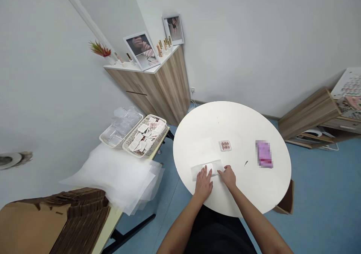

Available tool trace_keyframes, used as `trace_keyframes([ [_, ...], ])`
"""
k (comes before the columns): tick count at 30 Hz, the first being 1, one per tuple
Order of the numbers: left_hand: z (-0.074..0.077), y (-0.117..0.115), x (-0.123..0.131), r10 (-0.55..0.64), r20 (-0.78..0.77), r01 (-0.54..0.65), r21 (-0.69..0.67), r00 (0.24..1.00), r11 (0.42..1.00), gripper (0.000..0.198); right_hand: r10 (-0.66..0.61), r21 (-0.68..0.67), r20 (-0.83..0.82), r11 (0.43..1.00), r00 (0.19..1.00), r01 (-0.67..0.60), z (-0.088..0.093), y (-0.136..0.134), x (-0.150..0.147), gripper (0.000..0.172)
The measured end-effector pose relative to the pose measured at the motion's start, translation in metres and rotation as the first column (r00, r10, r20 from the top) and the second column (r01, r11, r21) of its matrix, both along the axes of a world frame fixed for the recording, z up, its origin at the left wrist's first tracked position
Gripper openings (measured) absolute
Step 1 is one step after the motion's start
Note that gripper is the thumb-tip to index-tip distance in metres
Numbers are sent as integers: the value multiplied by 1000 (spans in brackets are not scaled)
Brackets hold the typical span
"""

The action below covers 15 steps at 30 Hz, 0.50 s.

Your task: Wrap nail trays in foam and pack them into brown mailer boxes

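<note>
A round white table point(197, 133) stands in front of me. Near its front edge lies a folded white foam sheet point(216, 165). My left hand point(203, 182) rests flat on the sheet's left part, fingers stretched out. My right hand point(228, 176) touches the sheet's right end with its fingers curled at the edge. Behind the sheet lies a small clear box of pink press-on nails point(225, 145). A pink blurred object point(264, 154) lies to the right, and a tiny dark item point(246, 163) sits between it and my right hand.
A side table at left carries a stack of white foam sheets point(113, 175), a basket of nail packs point(146, 135), a tray of clear boxes point(120, 130) and flattened cardboard point(70, 216). A wooden cabinet point(158, 85) with framed pictures stands behind. Wooden shelves point(313, 115) are at right.
</note>
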<state>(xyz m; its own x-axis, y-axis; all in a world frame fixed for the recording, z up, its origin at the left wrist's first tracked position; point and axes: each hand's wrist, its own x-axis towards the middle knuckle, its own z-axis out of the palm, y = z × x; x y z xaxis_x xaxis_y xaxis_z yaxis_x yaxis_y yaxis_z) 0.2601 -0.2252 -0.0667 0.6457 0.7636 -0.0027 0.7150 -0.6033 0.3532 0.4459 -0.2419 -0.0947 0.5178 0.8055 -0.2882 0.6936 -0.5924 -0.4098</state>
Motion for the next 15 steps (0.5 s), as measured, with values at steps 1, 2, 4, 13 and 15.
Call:
trace_keyframes([
  [1, -2, -4, 1, 13, -13, -13, 0, 1000, 1000, 68, -26, -24, -45, 999, 999, 25, 2, 1, -3, 25],
  [2, -3, -7, 1, 18, -24, -17, 4, 1000, 1000, 70, -53, -54, -86, 997, 995, 48, 6, 3, -7, 22],
  [4, -3, -8, 1, 14, -39, -13, 19, 999, 1000, 71, -75, -68, -114, 995, 991, 67, 13, 7, -14, 17],
  [13, 1, 7, -17, -104, 20, 105, -21, 994, 994, 70, 483, 439, 135, 754, 865, -490, 14, -11, -40, 34],
  [15, 1, 10, -20, -119, 51, 123, -65, 992, 990, 73, 561, 454, 165, 687, 811, -567, 6, -17, -43, 46],
])
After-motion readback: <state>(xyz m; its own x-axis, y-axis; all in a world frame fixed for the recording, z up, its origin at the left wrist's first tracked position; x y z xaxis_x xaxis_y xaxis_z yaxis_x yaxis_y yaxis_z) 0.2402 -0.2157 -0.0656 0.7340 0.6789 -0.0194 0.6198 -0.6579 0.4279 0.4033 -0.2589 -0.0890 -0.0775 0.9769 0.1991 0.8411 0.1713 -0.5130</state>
